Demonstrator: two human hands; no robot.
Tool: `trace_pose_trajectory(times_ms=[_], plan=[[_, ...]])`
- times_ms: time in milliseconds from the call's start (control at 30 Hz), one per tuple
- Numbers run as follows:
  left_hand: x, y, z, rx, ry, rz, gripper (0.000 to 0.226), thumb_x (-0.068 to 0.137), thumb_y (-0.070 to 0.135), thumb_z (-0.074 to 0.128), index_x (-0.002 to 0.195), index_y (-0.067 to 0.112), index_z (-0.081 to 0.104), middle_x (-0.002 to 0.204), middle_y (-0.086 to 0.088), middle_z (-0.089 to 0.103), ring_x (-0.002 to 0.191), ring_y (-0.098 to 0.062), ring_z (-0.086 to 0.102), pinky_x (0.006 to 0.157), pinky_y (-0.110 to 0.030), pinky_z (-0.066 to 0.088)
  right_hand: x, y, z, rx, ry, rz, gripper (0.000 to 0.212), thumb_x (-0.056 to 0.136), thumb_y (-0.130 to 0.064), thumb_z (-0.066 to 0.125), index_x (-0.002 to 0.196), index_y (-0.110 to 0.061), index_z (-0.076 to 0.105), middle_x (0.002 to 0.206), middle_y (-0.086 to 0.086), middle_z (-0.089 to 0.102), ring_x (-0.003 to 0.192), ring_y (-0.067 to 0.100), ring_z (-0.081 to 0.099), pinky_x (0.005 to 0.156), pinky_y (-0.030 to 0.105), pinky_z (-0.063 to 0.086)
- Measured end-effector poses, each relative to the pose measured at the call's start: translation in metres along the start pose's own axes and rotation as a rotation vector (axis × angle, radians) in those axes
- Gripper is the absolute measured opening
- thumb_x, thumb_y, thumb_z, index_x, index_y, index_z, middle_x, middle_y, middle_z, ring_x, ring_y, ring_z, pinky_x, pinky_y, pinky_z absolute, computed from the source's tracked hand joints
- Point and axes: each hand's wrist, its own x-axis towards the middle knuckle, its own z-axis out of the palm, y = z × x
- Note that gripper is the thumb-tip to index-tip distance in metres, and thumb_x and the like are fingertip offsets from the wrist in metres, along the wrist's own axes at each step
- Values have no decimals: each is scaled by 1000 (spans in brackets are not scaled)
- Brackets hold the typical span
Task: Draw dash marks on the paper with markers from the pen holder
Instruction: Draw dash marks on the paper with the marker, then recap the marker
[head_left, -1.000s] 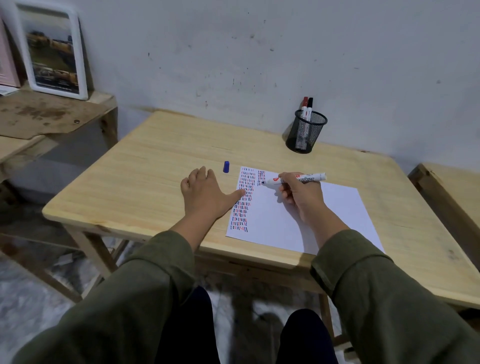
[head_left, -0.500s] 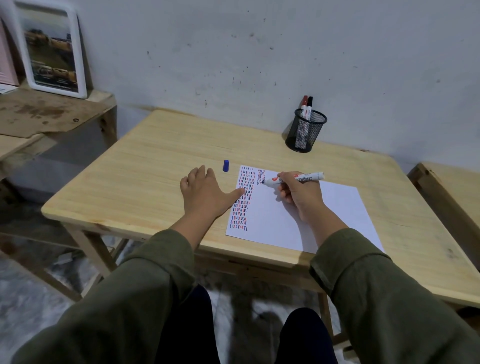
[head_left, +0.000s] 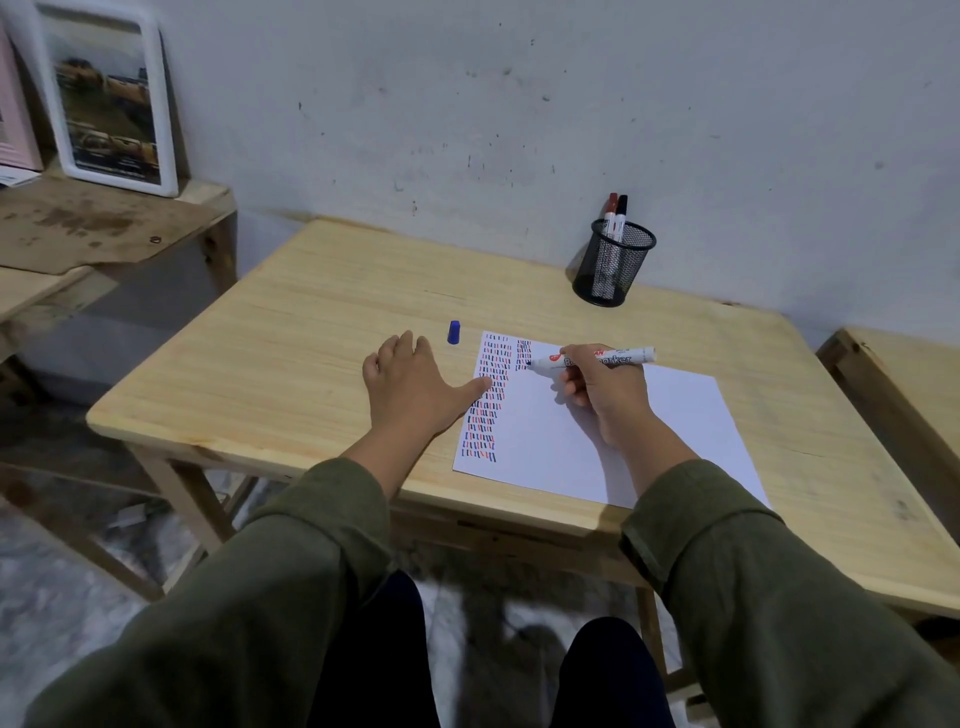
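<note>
A: Where is the paper?

B: The paper (head_left: 597, 431) lies on the near right part of the table (head_left: 322, 332); its near edge runs close to the table's near edge; a full column of blue and red dashes (head_left: 488, 400) fills its left margin, and a short second column (head_left: 522, 353) sits at the far end just right of the first.

A: And the hands?

B: The right hand (head_left: 602, 389) is closed around a marker (head_left: 592, 358), resting on the sheet; the marker lies nearly level, its dark tip pointing left and touching the paper at the bottom of the short column; its white barrel carries print. The left hand (head_left: 410, 389) lies flat and spread on the wood, gripping nothing; its thumb reaches right onto the left edge of the paper, over the dashes.

A: The cap?

B: A blue cap (head_left: 454, 332) stands on the table just beyond the left hand's fingers, left of the paper's far corner, apart from both.

A: The holder?

B: A black mesh holder (head_left: 613, 265) stands at the far edge by the wall (head_left: 519, 104), well apart from the paper; two markers stick up from it, one red-capped (head_left: 612, 203), one black-capped (head_left: 622, 206). A framed picture (head_left: 104, 98) leans on a side table (head_left: 78, 234) far left; both sleeves (head_left: 311, 545) are olive green.
</note>
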Motion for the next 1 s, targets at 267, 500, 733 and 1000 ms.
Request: trace_pose_trajectory(times_ms=[267,500,733,1000], plan=[[18,8,-7,-223,134,62,55,91,43,51,142,31,36,148,7,41,142,-14,26,109,-42,21,2,-4,-4,157,-18,83,12,87,-7,59,75,-4,62,51,6,53,34,10,42,33,15,29],[45,18,-4,-159,131,96,29,96,21,46,120,30,60,114,3,67,116,-20,49,80,-31,25,4,-13,-3,56,-43,30,14,85,-14,62,73,-12,68,53,0,59,40,8,48,37,16,34],[44,39,-15,-933,98,-139,19,92,14,53,105,20,66,96,0,69,82,-17,67,72,-22,50,8,-32,4,95,-132,-38,6,87,-11,61,83,-9,64,58,4,59,41,8,49,38,16,36],[41,73,-34,-1665,-206,-347,12,93,7,55,85,14,60,82,-2,64,69,-5,61,67,-17,46,8,-60,8,113,-149,-125,7,87,-9,59,83,-9,65,59,3,59,44,9,50,42,17,38]])
